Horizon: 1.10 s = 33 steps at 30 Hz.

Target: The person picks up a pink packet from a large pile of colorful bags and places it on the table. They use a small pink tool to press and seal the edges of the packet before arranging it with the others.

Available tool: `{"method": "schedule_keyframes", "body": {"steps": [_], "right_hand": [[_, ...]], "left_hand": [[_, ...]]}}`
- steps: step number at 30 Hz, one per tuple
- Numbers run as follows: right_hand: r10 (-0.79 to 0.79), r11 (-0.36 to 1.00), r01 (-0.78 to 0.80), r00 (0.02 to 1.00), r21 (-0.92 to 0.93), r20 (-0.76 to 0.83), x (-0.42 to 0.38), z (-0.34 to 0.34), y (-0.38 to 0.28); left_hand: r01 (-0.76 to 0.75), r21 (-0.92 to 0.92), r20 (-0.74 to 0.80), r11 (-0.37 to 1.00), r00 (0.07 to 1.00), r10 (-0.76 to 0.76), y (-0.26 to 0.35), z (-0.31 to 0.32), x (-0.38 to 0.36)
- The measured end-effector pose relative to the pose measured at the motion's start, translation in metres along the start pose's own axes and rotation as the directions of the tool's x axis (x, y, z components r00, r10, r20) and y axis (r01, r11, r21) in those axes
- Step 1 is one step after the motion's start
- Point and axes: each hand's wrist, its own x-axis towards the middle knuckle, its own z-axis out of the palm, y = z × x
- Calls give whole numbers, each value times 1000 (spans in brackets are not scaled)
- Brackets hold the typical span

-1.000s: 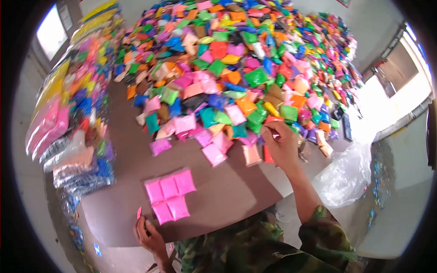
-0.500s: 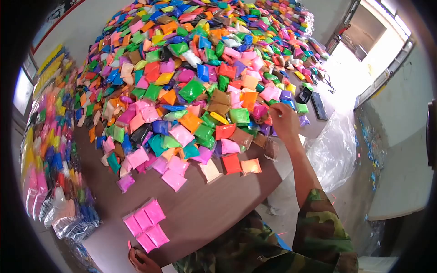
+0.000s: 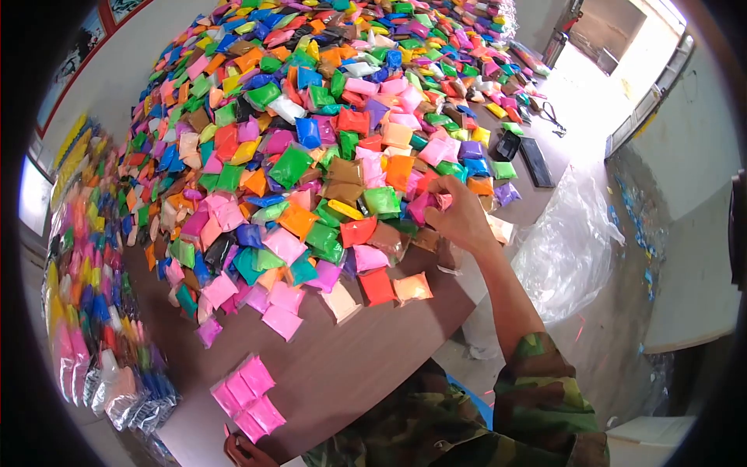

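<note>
My right hand (image 3: 461, 216) reaches over the near right edge of a big heap of small coloured packets (image 3: 292, 165). Its fingers are bent and pinched around a small pink packet (image 3: 444, 201), partly hidden by the hand. A magenta packet (image 3: 420, 208) lies beside the fingertips. At the bottom of the view, my left hand (image 3: 247, 453) is curled at the table's near edge, with a small pink-red bit at its fingertips that I cannot make out. Just above it, several bright pink packets (image 3: 249, 385) lie grouped in neat rows on the brown table (image 3: 342, 358).
Bundled coloured packets in clear wrapping (image 3: 85, 311) are stacked left of the table. A black phone-like slab (image 3: 537, 162) and a small black box (image 3: 507, 145) lie on the right side. Clear plastic sheeting (image 3: 560, 249) hangs beside the table's right edge.
The whole view has shifted slightly. My right hand has moved a little left and nearer along the heap, its fingers now closer around a packet. The left hand stays by the grouped pink packets.
</note>
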Motion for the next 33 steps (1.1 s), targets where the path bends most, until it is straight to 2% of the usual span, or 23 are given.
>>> {"method": "schedule_keyframes", "body": {"steps": [2,5,8,11,14,17,20,23,26,29,32,33], "right_hand": [[-38,993,41,999,-106,32,-7,-8,-1],[-78,975,76,997,-209,-2,-18,-18,-2],[59,967,-56,998,-247,4,-25,-20,-5],[70,990,-72,997,-120,-23,-33,-11,-4],[122,988,-121,993,96,-8,-33,-7,6],[77,989,-72,997,131,-29,-32,-4,19],[170,935,-172,985,309,34,-33,-5,23],[155,899,-165,986,405,56,-34,-7,20],[224,824,-229,972,519,73,-35,-5,19],[335,787,-350,934,509,124,-28,-16,10],[398,710,-316,917,629,11,0,-19,9],[390,655,-294,921,696,22,15,-17,23]], "left_hand": [[-4,0,5,1000,1000,4,0,-1,0],[-7,-8,2,1000,1000,7,2,-1,0],[-5,-8,-4,1000,1000,5,-1,0,-2],[-14,4,-3,1000,1000,14,-6,1,-3],[-17,10,-2,1000,1000,17,-10,2,-4],[-24,22,-6,999,1000,24,-11,2,-4],[-47,24,-9,999,999,48,-11,2,-4],[-37,24,-2,999,999,37,-12,2,-5],[-31,32,1,999,1000,31,-10,2,-5],[-19,32,1,999,1000,19,-6,1,-3],[-11,14,2,1000,1000,11,-2,1,-1],[-12,4,3,1000,1000,12,-1,2,0]]}}
